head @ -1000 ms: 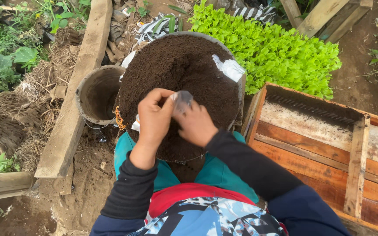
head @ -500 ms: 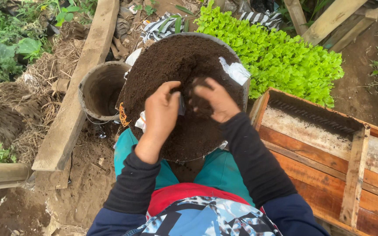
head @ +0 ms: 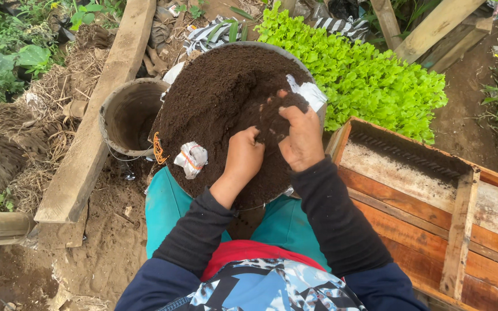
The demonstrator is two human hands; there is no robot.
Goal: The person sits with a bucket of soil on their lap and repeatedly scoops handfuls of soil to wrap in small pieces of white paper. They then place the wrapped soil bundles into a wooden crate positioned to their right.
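A wide round basin (head: 259,45) heaped with dark soil (head: 208,92) rests in front of my knees. My right hand (head: 302,138) is cupped over a handful of soil at the right side of the heap, and soil clings to its fingers. My left hand (head: 242,158) is curled just beside it, knuckles up, touching the same clump. The small clear plastic bag it held a moment ago is hidden behind its fingers. A crumpled white wrapper (head: 191,159) lies on the soil to the left of my left hand.
An empty round bucket (head: 123,118) stands left of the basin, beside a long wooden plank (head: 96,121). A wooden crate (head: 416,196) lies to the right. Bright green seedlings (head: 364,69) grow behind it. Another white scrap (head: 306,92) sits at the basin's right rim.
Both hands moved right and down into the soil. The right hand scooped up soil. The small clear bag, seen between the hands earlier, is no longer visible. The white wrapper is now uncovered.
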